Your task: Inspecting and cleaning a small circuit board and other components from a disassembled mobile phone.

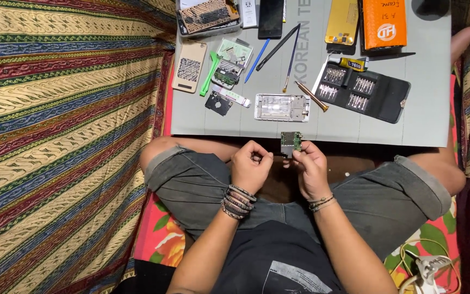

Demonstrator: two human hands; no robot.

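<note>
Nearest the person's body, both hands are raised over the crossed legs. The right hand [311, 170] has its grip closed on a small circuit board [291, 141], fingertips pinching the lower edge so the board stands up beyond the grip. The left hand [251, 166] sits just beside it, fingers curled in on themselves; whether that grip holds anything, such as a fine tool, I cannot tell.

Assessment: the board looks light, thin and rigid, and likely fragile, with small parts on its face. It is best held by the bare edges, as now, with light pressure and no bending.

Just beyond the grip, on the grey table [425, 120], lies a pale phone frame [282, 107]. To its right is an open screwdriver kit [363, 91]; to its left, a green pry tool [209, 73].
</note>
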